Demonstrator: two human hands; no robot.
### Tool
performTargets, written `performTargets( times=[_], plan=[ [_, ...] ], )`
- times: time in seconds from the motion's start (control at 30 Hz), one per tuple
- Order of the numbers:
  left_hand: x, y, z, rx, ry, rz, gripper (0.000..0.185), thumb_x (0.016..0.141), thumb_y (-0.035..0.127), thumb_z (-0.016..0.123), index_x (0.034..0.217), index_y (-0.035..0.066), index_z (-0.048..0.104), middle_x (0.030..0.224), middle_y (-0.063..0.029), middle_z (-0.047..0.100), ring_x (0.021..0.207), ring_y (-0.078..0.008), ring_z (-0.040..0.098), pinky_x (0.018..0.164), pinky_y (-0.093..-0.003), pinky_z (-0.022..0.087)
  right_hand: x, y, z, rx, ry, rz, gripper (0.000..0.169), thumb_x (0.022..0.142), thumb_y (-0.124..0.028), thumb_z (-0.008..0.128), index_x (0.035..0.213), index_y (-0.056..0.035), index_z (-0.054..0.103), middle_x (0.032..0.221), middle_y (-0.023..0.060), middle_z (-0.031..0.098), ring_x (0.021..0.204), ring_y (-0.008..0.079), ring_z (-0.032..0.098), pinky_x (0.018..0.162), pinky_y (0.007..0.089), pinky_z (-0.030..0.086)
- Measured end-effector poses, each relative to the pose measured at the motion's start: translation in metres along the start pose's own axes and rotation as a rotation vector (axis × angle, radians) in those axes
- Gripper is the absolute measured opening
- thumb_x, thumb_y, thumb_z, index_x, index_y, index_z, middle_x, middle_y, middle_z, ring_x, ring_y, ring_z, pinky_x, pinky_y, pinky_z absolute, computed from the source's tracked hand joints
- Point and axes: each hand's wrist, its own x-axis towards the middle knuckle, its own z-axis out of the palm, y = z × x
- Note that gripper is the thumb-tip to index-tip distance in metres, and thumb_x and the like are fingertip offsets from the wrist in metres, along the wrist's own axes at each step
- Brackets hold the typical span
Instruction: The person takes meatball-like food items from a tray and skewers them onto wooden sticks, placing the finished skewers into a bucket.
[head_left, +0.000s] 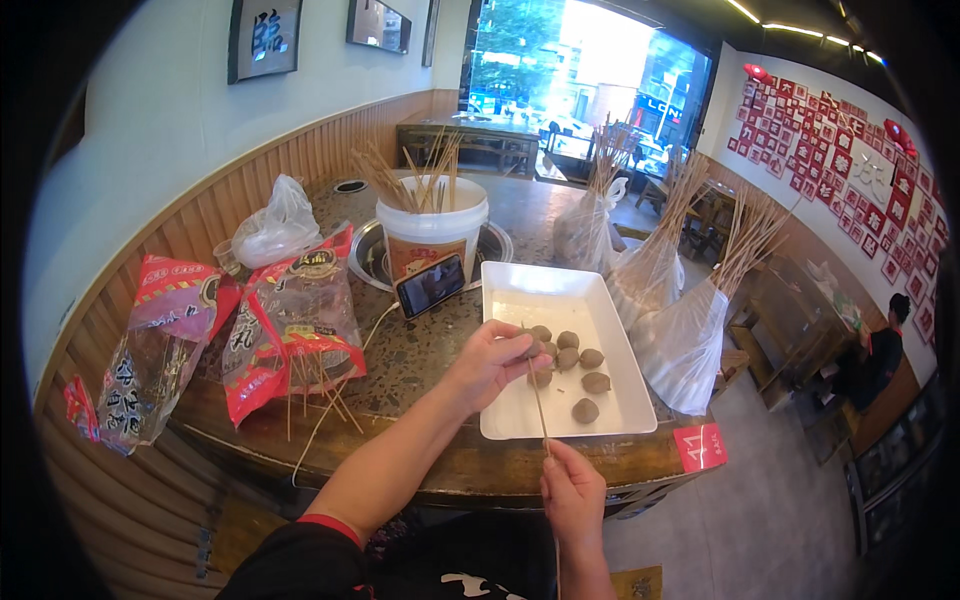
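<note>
My left hand (491, 364) pinches a brown meatball (532, 346) between thumb and fingers, over the left side of a white plastic tray (630, 401). A thin bamboo skewer (539, 401) runs up to that ball. My right hand (574, 484) grips the skewer lower down, in front of the tray's near edge. Whether the tip has pierced the ball is hidden by the fingers. Several more brown meatballs (595, 382) lie loose in the tray.
A white bucket (431, 225) holding skewers stands behind a propped phone (430, 286). Plastic bags of skewers (679, 337) stand right of the tray. Red-and-clear food packages (296, 322) and a white plastic bag (277, 225) lie left. A person (881, 356) sits far right.
</note>
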Motion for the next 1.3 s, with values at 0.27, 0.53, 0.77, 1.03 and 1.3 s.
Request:
performTargets(
  times=[0.27, 0.53, 0.77, 1.03, 1.3],
  plan=[
    [0.002, 0.014, -0.012, 0.050, 0.081, 0.139, 0.014, 0.088, 0.007, 0.055, 0.097, 0.002, 0.046, 0.097, -0.0155, 0.059, 0.091, -0.0273, 0.062, 0.086, -0.0348, 0.052, 0.001, -0.016, 0.008, -0.137, -0.075, 0.061, 0.025, 0.087, -0.009, 0.055, 0.110, 0.0029, 0.056, 0.065, 0.0010, 0.052, 0.048, 0.0049, 0.043, 0.043, 0.0171, 0.033],
    [-0.086, 0.043, -0.015, 1.004, 0.265, 0.679, 0.054, 0.080, 0.009, 0.062, 0.128, 0.000, 0.038, 0.121, -0.0186, 0.048, 0.108, -0.0260, 0.053, 0.091, -0.0319, 0.043, -0.054, -0.047, -0.021, -0.289, -0.199, 0.159, 0.019, 0.087, -0.011, 0.057, 0.101, 0.0009, 0.062, 0.071, -0.0039, 0.054, 0.057, 0.0026, 0.043, 0.049, 0.0164, 0.032],
    [-0.210, 0.127, -0.074, 1.509, 0.838, 1.405, 0.025, 0.074, -0.007, 0.061, 0.097, -0.002, 0.051, 0.090, -0.0102, 0.052, 0.079, -0.0168, 0.050, 0.074, -0.0271, 0.042, -0.039, -0.035, 0.037, -0.293, -0.542, 0.255, 0.020, 0.087, -0.010, 0.056, 0.103, 0.0003, 0.062, 0.065, -0.0042, 0.051, 0.052, 0.0019, 0.039, 0.045, 0.0170, 0.029],
    [-0.203, 0.153, -0.123, 2.111, 0.793, 0.872, 0.062, 0.057, 0.019, 0.078, 0.111, 0.010, 0.049, 0.124, -0.0168, 0.041, 0.116, -0.0388, 0.037, 0.097, -0.0480, 0.030, 0.056, 0.033, 0.207, -0.518, -0.509, -0.485, 0.020, 0.086, -0.016, 0.051, 0.083, 0.0023, 0.059, 0.068, 0.0202, 0.057, 0.063, 0.0338, 0.058, 0.059, 0.0379, 0.044],
    [-0.201, 0.186, -0.129, 2.125, 0.503, 0.946, 0.042, 0.059, 0.003, 0.064, 0.099, 0.001, 0.051, 0.108, -0.0167, 0.051, 0.101, -0.0357, 0.049, 0.090, -0.0426, 0.038, 0.085, 0.054, 0.257, -0.794, -0.476, -0.775, 0.023, 0.081, -0.021, 0.057, 0.078, 0.0018, 0.061, 0.074, 0.0236, 0.060, 0.072, 0.0396, 0.059, 0.066, 0.0475, 0.047]
  ],
)
